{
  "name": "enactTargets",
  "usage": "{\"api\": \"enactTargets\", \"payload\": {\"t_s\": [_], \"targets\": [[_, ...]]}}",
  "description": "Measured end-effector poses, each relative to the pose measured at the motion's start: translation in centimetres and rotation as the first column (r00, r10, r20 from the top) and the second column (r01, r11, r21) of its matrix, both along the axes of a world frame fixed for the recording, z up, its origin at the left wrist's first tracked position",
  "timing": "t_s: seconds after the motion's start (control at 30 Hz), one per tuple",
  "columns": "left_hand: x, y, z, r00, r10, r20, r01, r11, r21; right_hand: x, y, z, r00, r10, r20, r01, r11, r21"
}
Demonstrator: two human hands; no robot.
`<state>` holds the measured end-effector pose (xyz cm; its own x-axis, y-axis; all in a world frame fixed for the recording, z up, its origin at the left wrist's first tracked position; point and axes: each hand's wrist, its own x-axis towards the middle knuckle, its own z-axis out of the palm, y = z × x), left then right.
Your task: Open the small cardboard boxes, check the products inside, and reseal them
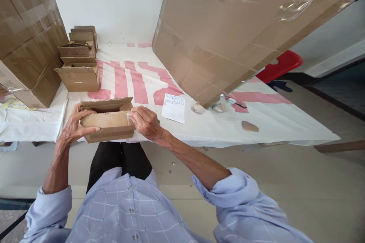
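A small cardboard box (pixel 114 133) sits at the front edge of the cloth-covered table, its long top flaps raised and partly apart. My left hand (pixel 74 126) grips its left end, thumb along the near side and fingers over the top. At the other end, my right hand (pixel 146 122) is closed with its fingertips pinching the right edge of the near flap. A pale shiny bit, perhaps tape, shows by those fingertips. The inside of the box is mostly hidden.
Several similar small boxes (pixel 80 78) stand in a row behind, beside a stack of taped cartons (pixel 31 45). A large cardboard sheet (pixel 216 41) leans across the table's right half. A paper (pixel 173 108), a tape roll (pixel 218 107) and a cardboard scrap (pixel 250 126) lie nearby.
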<state>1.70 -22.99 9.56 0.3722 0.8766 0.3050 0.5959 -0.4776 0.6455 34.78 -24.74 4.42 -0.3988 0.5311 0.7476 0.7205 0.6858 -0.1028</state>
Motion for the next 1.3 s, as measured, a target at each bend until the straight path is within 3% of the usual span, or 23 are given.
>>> {"api": "enactTargets", "payload": {"t_s": [0.27, 0.6, 0.77, 1.0, 1.13, 1.3], "targets": [[0.1, 0.1, 0.2, 1.0, 0.0, 0.012, 0.0, 1.0, -0.013, 0.0, -1.7, -1.7, 0.995, 0.062, -0.079, -0.068, 0.995, -0.067], [0.0, 0.1, 0.3, 1.0, -0.025, 0.013, 0.025, 1.0, -0.016, 0.9, -1.9, -0.2, 0.963, 0.106, -0.247, -0.125, 0.99, -0.059], [0.0, 0.1, 0.3, 0.999, -0.021, 0.036, 0.022, 0.999, -0.029, 1.5, -0.9, 0.6, 0.948, 0.065, -0.312, -0.125, 0.976, -0.178], [0.0, 0.2, 0.4, 0.999, -0.025, 0.025, 0.026, 0.999, -0.026, 1.3, 0.2, 2.1, 0.944, 0.112, -0.311, -0.218, 0.918, -0.332], [0.0, 0.0, 0.7, 1.0, -0.026, -0.011, 0.026, 0.999, -0.032, 1.1, 0.6, 2.4, 0.938, 0.139, -0.318, -0.24, 0.921, -0.308], [0.3, -0.2, 1.4, 0.999, -0.01, -0.031, 0.008, 0.999, -0.048, 0.5, -0.2, 2.2, 0.954, 0.183, -0.237, -0.228, 0.957, -0.181]]}}
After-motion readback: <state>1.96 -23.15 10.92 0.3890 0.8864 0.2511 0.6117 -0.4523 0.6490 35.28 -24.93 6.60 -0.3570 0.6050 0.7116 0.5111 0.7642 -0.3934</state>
